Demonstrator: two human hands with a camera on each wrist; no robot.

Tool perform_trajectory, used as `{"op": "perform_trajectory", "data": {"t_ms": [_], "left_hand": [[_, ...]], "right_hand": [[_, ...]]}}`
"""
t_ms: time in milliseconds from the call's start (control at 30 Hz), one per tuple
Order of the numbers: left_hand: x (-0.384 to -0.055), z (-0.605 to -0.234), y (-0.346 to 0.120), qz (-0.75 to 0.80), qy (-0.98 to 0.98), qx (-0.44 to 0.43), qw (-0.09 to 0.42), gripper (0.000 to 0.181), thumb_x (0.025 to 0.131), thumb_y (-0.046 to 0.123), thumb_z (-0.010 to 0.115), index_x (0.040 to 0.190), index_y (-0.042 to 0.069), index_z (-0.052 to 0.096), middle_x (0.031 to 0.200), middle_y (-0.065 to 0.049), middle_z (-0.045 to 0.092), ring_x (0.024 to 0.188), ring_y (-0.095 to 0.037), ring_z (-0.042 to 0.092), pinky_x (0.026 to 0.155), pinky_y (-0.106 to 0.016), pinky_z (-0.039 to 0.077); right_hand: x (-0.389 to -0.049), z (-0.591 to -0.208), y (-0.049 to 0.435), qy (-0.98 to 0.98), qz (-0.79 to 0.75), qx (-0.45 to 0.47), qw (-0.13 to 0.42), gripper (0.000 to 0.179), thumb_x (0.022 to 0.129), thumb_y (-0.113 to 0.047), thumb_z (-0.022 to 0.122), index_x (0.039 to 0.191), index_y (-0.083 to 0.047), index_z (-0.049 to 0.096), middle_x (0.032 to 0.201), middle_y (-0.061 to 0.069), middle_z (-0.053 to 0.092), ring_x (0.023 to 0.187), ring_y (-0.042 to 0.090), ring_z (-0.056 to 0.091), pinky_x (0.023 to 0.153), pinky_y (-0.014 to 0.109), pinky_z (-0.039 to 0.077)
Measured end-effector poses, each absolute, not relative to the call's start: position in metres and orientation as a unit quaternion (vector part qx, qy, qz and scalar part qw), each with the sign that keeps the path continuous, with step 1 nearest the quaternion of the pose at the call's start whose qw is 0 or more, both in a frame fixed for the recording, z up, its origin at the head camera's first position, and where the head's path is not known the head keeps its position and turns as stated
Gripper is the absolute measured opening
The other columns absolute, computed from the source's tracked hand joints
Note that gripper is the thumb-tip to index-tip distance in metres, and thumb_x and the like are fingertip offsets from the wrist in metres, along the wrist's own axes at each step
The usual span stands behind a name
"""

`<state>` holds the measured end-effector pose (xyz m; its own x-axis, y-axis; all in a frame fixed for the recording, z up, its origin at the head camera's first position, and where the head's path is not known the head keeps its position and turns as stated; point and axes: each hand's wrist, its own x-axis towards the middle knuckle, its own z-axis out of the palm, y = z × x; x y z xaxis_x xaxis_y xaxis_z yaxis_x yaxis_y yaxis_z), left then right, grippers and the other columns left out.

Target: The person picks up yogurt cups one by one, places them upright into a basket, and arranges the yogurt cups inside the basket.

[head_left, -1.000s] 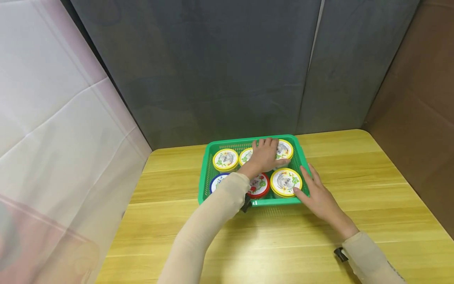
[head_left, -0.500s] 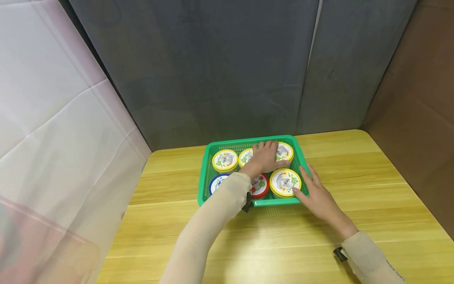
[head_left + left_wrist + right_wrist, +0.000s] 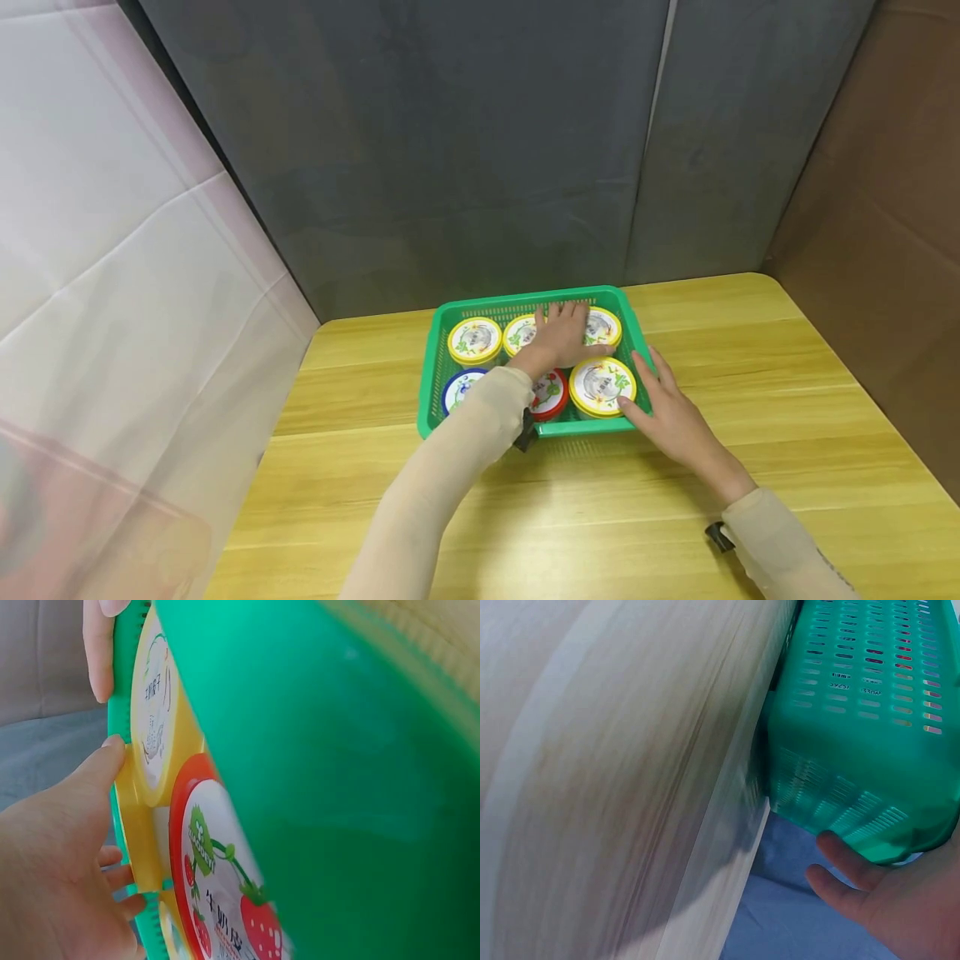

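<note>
A green plastic basket (image 3: 429,375) holds several round tubs. My left hand (image 3: 558,337) reaches over it to the back right corner. There its thumb and fingers span the side of a yellow-lidded tub (image 3: 602,327), seen edge-on in the left wrist view with my left hand (image 3: 60,855) around the lid. My right hand (image 3: 678,417) rests at the basket's right front corner, thumb over the rim beside the front yellow-lidded tub (image 3: 602,385). In the right wrist view, two fairly straight fingers (image 3: 840,892) of that hand lie along the basket's end wall.
A red-lidded tub (image 3: 550,396), a blue-lidded tub (image 3: 459,387) and two more yellow-lidded tubs (image 3: 475,340) share the basket. It stands on a wooden table (image 3: 352,483) near the back edge, before a dark grey curtain (image 3: 450,167). A white panel (image 3: 112,250) borders the left.
The back right tub has sunk slightly lower in the basket with my left hand on it. My right hand stays at the corner.
</note>
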<state>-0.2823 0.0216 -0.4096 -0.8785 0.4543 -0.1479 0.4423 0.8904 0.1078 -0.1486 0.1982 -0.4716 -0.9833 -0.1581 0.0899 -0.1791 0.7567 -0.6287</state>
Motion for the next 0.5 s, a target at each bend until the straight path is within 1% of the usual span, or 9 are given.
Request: {"op": "perform_trajectory", "data": {"t_ms": [167, 500], "left_hand": [[-0.2822, -0.4106, 0.0211, 0.039, 0.968, 0.228, 0.094, 0.094, 0.089, 0.074, 0.048, 0.159, 0.017, 0.02, 0.166, -0.007, 0.021, 0.154, -0.034, 0.018, 0.123, -0.061, 0.016], [-0.2792, -0.4115, 0.0195, 0.04, 0.969, 0.219, 0.105, 0.09, 0.091, 0.072, 0.047, 0.157, 0.017, 0.024, 0.163, -0.005, 0.028, 0.151, -0.03, 0.025, 0.123, -0.061, 0.016]], "right_hand": [[-0.1489, -0.4711, 0.1967, -0.937, 0.337, 0.092, 0.018, 0.081, 0.101, -0.051, 0.046, 0.161, -0.013, 0.007, 0.167, 0.02, -0.002, 0.126, 0.057, 0.05, 0.089, 0.069, 0.05], [-0.1495, -0.4711, 0.1947, -0.939, 0.33, 0.094, 0.023, 0.08, 0.101, -0.05, 0.047, 0.16, -0.011, 0.009, 0.167, 0.022, 0.001, 0.124, 0.056, 0.052, 0.088, 0.067, 0.051]]}}
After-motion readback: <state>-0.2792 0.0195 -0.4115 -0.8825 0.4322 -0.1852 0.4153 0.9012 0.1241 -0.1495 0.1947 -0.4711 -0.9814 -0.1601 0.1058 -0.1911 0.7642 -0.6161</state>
